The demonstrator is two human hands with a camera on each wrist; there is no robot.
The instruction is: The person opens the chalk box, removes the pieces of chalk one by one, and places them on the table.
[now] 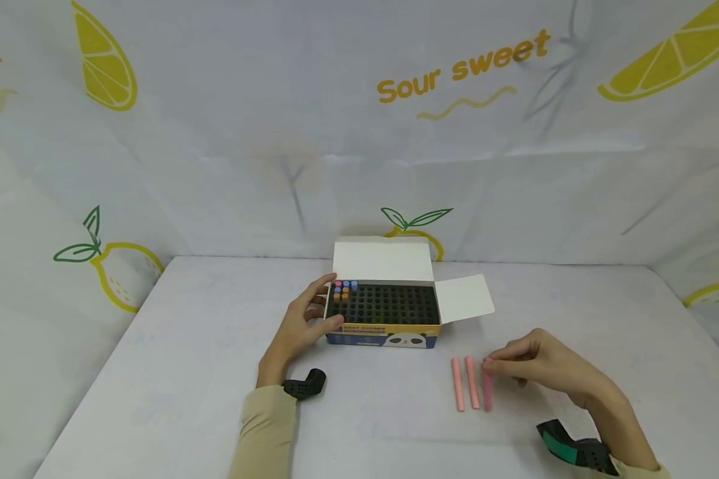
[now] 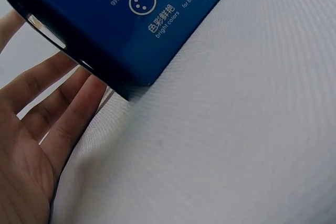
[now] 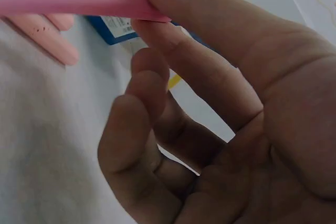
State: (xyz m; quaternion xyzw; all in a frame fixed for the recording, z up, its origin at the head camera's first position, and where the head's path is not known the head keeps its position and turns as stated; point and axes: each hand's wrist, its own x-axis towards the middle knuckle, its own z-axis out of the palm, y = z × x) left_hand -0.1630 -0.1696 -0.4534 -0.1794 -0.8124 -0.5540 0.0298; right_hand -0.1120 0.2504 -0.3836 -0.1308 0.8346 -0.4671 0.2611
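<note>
In the head view my left hand (image 1: 302, 326) grips the left end of an open chalk box (image 1: 383, 336), thumb at its front corner and index finger near the back corner. Several coloured chalk sticks (image 1: 341, 293) stand in the left end of its dark grid of holes. The left wrist view has the box's blue side (image 2: 131, 30) beside my fingers (image 2: 79, 103). My right hand (image 1: 542, 364) pinches the upper end of a darker pink chalk stick (image 3: 100, 2) between thumb and index finger. Two lighter pink chalk sticks (image 1: 458, 384) (image 1: 472, 382) lie on the table just left of it.
Behind the box its white lid (image 1: 383, 259) stands raised, and a white side flap (image 1: 464, 297) folds out to the right. A white cloth covers the table (image 1: 174, 372). At the table's back edge hangs a lemon-printed backdrop (image 1: 245, 193).
</note>
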